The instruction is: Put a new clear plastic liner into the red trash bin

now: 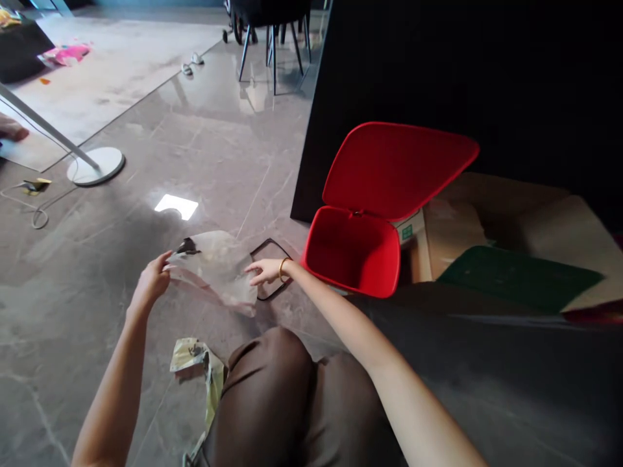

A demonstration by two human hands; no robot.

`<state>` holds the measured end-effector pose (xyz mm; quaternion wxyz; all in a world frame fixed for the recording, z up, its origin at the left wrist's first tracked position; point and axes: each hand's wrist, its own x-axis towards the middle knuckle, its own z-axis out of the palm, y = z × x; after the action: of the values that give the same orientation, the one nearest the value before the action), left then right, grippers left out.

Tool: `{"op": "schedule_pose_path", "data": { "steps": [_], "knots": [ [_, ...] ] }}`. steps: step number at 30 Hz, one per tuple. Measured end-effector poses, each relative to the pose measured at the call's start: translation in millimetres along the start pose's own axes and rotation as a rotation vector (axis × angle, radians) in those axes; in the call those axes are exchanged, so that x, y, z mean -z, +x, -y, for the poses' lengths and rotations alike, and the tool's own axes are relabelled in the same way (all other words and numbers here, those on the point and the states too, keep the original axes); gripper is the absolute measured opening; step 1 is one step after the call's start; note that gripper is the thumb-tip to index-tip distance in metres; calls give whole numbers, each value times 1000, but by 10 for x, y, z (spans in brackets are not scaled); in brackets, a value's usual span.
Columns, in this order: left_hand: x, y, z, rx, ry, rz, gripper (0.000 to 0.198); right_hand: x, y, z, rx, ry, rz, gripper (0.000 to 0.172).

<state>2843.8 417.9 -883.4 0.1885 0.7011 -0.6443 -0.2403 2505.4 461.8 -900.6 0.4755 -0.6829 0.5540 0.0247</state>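
A clear plastic bag [217,269] is stretched between my two hands above the grey tiled floor. My left hand [153,280] pinches its left edge with fingers closed. My right hand [264,270], with a gold bangle on the wrist, grips the bag's right edge. Just behind my right hand, a black wire frame [272,248] lies on the floor. An empty red bin [357,253] with its lid [396,165] flipped up stands to the right of my hands. A crumpled yellowish wrapper [195,357] lies by my knee.
Cardboard boxes [491,220] and a green sheet [516,275] sit right of the bin against a black wall. A lamp base [96,165] with a cable stands at left. Chair legs [272,45] and slippers [191,63] are farther back. A pink item [65,53] lies on the rug.
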Motion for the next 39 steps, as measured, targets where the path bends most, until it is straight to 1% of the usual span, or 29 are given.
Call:
{"op": "schedule_pose_path", "data": {
  "steps": [1, 2, 3, 5, 6, 9, 11, 12, 15, 17, 18, 20, 21, 22, 25, 27, 28, 29, 30, 31, 32, 34, 37, 39],
  "knots": [
    [62, -64, 96, 49, 78, -74, 43, -37, 94, -66, -87, 11, -8, 56],
    [117, -144, 187, 86, 168, -103, 41, -75, 193, -133, -198, -3, -62, 54],
    [157, -238, 273, 135, 203, -121, 40, -115, 295, -205, -311, -38, -151, 52],
    [176, -452, 437, 197, 132, -103, 38, -205, 499, -374, -474, -95, -310, 52],
    [151, -566, 517, 204, 59, -84, 37, -255, 597, -470, -534, -107, -360, 54],
    [-22, -898, 730, 215, -147, -37, 33, -424, 848, -775, -730, -111, -471, 58],
    [-152, -1086, 818, 284, -276, 26, 26, -540, 961, -952, -812, -100, -500, 59],
    [-204, -1162, 839, 321, -312, 62, 25, -591, 999, -1022, -829, -97, -506, 60],
    [-283, -1301, 803, 372, -304, 131, 34, -659, 1058, -1133, -814, -95, -495, 57],
    [-281, -1314, 720, 348, -300, 128, 41, -595, 1071, -1114, -782, -89, -470, 52],
    [-268, -1299, 668, 326, -305, 103, 42, -522, 1072, -1073, -762, -88, -464, 50],
    [-226, -1232, 550, 278, -301, 16, 39, -302, 1049, -933, -702, -104, -477, 49],
    [-201, -1183, 485, 254, -290, -37, 36, -163, 1017, -837, -653, -118, -511, 49],
    [-175, -1123, 416, 228, -277, -87, 35, -11, 966, -727, -598, -132, -560, 48],
    [-117, -887, 178, 141, -282, -176, 36, 437, 681, -372, -376, -111, -842, 43],
    [-103, -694, -6, 96, -347, -187, 39, 652, 408, -161, -209, 42, -1012, 40],
    [-101, -594, -105, 81, -402, -183, 40, 716, 262, -70, -127, 164, -1059, 39],
    [-100, -497, -207, 70, -474, -173, 40, 746, 117, 10, -60, 308, -1068, 38],
    [-97, -406, -313, 66, -561, -156, 39, 743, -19, 80, -13, 459, -1041, 38],
    [-92, -326, -421, 70, -659, -126, 39, 708, -145, 142, 14, 600, -984, 38],
    [-83, -260, -532, 79, -764, -79, 38, 645, -256, 197, 27, 720, -909, 37],
    [-55, -180, -761, 98, -970, 60, 37, 455, -428, 292, 41, 892, -756, 35],
    [-2, -188, -1112, 79, -1199, 307, 33, 99, -561, 410, 64, 1079, -589, 29],
    [29, -243, -1325, 55, -1294, 420, 26, -123, -588, 473, 68, 1230, -496, 26]
  ]
}}
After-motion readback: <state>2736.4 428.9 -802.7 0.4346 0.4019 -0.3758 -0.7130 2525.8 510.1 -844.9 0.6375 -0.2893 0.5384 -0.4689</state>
